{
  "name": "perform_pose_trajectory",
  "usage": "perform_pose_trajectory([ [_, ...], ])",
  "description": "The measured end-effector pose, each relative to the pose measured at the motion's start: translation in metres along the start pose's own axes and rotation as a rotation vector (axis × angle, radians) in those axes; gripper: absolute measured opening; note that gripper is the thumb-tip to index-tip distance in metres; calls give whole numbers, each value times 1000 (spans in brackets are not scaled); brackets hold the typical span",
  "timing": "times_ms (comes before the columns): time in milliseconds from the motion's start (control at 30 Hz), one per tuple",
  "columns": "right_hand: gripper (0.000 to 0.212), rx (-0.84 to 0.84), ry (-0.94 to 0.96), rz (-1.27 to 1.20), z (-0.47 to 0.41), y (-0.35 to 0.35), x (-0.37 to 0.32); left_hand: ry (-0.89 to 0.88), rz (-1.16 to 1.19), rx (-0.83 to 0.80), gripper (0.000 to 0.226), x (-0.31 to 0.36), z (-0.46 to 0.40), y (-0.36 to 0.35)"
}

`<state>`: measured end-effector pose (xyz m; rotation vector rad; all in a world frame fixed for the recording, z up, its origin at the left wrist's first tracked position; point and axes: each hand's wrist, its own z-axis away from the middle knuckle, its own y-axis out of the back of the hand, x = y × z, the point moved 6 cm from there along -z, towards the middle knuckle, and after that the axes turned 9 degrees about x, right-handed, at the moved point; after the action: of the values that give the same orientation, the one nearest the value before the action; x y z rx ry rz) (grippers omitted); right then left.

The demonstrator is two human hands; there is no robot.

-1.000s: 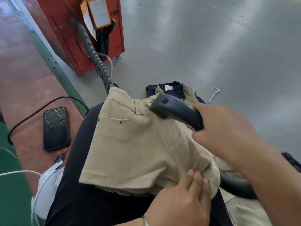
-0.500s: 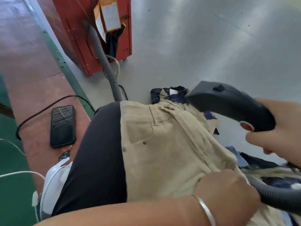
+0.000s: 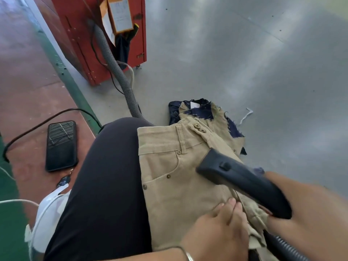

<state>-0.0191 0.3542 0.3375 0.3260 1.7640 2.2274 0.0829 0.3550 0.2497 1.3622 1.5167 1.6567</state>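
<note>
The khaki trousers (image 3: 175, 178) are plain beige twill with brass rivets at the front pocket, a belt loop and two snap buttons at the waistband. They lie spread over the person's lap, partly on the black-clad thigh (image 3: 105, 185).

The right hand (image 3: 301, 210) grips a dark nozzle (image 3: 235, 178), fingers wrapped round its rear; the nozzle's mouth hovers just over or on the cloth beside the pocket, I cannot tell which. The left hand (image 3: 216, 228), a thin bangle (image 3: 188, 255) at its wrist, lies on the trousers near the fly seam with fingers nearly straight, pressing the fabric.

Beyond the waistband, a heap of navy and khaki scraps (image 3: 199, 112) sits on the grey floor (image 3: 244, 63), with a white strip (image 3: 245, 115) near it. A ribbed grey hose (image 3: 116, 68) runs from a red cabinet (image 3: 90, 53) down behind the knee. To the left, a black phone (image 3: 61, 146) and a black cable (image 3: 37, 125) lie on a red-brown surface — well apart from the work.

The trousers' long axis runs away from the person, waistband at the far end. The nozzle lies diagonally — mouth toward the pocket, tail toward the lower right, crossing and hiding part of the fly.
</note>
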Motion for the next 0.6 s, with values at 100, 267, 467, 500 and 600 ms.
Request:
perform_pose_trajectory([
  [100,42,-13,-21,31,-14,1,-14,72,-23,-11,68,-4,-5,-2],
  [267,24,58,-11,-17,-45,8,-39,52,87,-58,43,-1,-4,-6],
  [467,19,208,4,-111,-111,7,-61,-27,-22,-80,48,0,-1,-7],
  [500,20,216,-3,-126,-122,8,-61,-39,-49,-86,47,2,-1,-7],
  [600,14,243,0,-194,-136,19,-51,-79,-105,-96,41,2,-3,-8],
])
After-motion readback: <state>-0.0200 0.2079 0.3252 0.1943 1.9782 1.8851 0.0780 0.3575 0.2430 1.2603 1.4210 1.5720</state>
